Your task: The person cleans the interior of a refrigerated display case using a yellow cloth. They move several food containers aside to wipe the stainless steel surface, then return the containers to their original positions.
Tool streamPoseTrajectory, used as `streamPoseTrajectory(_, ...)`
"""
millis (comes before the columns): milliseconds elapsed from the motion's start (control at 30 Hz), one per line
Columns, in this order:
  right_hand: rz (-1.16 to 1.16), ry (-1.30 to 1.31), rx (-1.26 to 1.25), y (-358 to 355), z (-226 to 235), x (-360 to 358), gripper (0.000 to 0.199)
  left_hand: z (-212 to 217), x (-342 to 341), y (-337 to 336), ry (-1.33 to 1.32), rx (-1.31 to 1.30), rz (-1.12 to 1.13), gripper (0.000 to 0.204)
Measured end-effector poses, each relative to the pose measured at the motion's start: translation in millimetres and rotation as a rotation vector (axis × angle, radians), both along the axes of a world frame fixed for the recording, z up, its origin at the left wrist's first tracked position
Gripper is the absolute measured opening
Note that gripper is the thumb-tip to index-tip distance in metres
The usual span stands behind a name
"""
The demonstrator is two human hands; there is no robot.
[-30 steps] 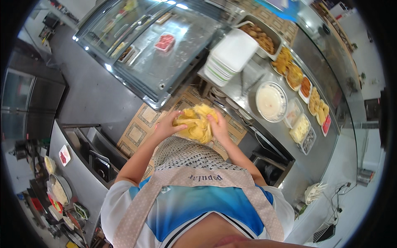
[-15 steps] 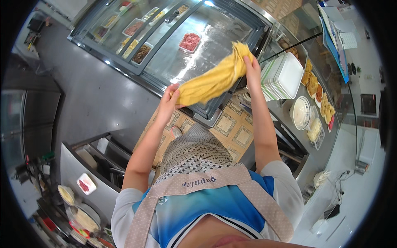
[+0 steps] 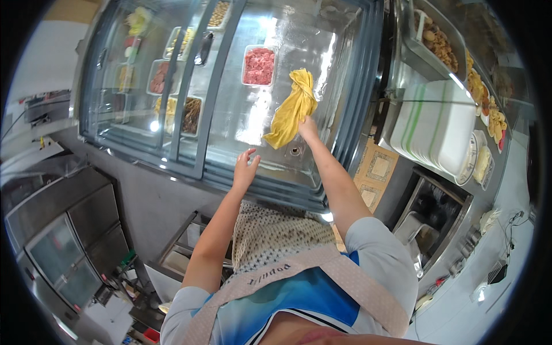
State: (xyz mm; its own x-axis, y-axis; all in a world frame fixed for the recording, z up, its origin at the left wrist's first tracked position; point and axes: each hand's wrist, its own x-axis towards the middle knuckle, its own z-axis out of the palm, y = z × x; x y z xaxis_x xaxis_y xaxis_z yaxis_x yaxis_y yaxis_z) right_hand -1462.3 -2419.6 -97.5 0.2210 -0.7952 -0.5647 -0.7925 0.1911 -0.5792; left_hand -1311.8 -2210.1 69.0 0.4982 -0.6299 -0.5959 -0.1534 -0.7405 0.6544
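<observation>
A bunched yellow cloth (image 3: pixel 292 112) hangs over the bare metal floor of a glass display case (image 3: pixel 336 34). My right hand (image 3: pixel 308 127) is closed round the cloth's lower right side. To the left, near the case's front rim, my left hand (image 3: pixel 245 168) holds nothing, its fingers apart. Beyond the cloth, a white tray of raw red meat (image 3: pixel 259 66) rests on the metal. A round drain (image 3: pixel 295 150) shows just below the cloth. Whether the cloth touches the metal I cannot tell.
Sliding glass frames (image 3: pixel 214 86) cross the case's left half, over several food trays, one with dark shredded food (image 3: pixel 191 115). Stacked white trays (image 3: pixel 440 123) stand on the right counter beside a metal pan of brown food (image 3: pixel 440 49). An open metal drawer (image 3: pixel 431 210) lies below them.
My left hand has let go of the cloth. My right hand has carried it in over the case floor, and the view has moved closer to the case.
</observation>
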Motion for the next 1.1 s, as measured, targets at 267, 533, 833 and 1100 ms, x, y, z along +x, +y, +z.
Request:
streamPoseTrajectory(267,-0.399,-0.028,-0.007,-35.0,-84.2,11.7,0.041,-221.2,15.5,-165.2,-0.117,-0.124,-0.104,0.048)
streamPoseTrajectory(533,-0.548,-0.460,-0.202,-63.4,101.8,7.8,0.019,-194.1,14.3,-196.6,0.376,-0.232,0.202,0.016)
streamPoseTrajectory(833,-0.347,0.265,-0.665,-29.9,129.5,-2.5,0.058,-112.9,44.1,-108.7,0.456,-0.043,0.260,0.036)
streamPoseTrajectory(1100,-0.287,0.444,-0.254,-64.3,-68.6,91.5,0.097,-189.6,70.2,-203.9,0.611,-0.248,1.020,0.048)
